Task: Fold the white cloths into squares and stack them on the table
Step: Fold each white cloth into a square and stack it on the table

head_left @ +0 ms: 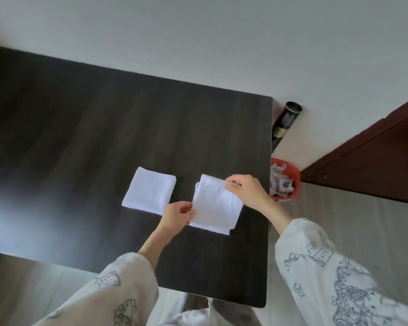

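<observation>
White cloth [216,205] being folded sits between our two hands near the right edge of the dark table [104,128]. Our right hand [244,189] pinches its far right corner, fingers curled over the top layer, which looks lifted a little off the layers beneath. Our left hand [177,214] pinches the near left edge, thumb on top and fingers tucked under. The cloth is already doubled over, with a lower layer poking out along its near edge and at the far left side, so the layers are not lined up. Just to the left, apart from it, a second white cloth [150,190] lies flat on the table as a neat folded square. Our patterned pale sleeves [316,267] reach in from the bottom of the view. Beyond the table's right edge an orange bin [292,182] full of crumpled scraps stands on the floor, a black tube [285,123] leans by the white wall behind it, and a dark brown door [375,156] is further right.
</observation>
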Demonstrator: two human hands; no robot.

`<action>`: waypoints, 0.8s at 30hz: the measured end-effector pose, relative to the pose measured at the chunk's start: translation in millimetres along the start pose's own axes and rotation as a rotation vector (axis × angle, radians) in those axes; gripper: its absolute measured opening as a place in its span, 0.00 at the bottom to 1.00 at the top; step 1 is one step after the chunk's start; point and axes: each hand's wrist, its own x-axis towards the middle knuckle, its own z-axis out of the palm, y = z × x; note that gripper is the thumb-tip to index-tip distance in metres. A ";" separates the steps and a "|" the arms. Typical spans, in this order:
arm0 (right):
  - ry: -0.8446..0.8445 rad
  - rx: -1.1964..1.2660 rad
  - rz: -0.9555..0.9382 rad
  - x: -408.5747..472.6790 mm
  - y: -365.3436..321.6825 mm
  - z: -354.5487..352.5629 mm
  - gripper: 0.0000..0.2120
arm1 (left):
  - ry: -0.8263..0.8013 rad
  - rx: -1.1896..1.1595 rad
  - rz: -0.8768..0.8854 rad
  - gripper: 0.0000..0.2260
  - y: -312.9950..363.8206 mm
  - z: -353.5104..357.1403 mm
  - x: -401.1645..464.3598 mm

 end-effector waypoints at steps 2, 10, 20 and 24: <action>-0.024 -0.008 0.050 14.2 4.6 4.4 0.11 | 0.000 0.056 -0.036 0.14 -5.0 2.9 12.5; -0.100 -0.035 0.140 44.0 15.4 22.6 0.12 | 0.013 0.139 -0.050 0.12 -18.1 5.3 33.0; -0.135 -0.181 0.147 55.4 21.8 34.0 0.13 | -0.047 0.143 -0.093 0.13 -25.4 2.1 43.3; -0.149 -0.180 0.154 60.0 23.5 34.8 0.12 | -0.065 0.144 -0.101 0.12 -25.1 0.0 44.1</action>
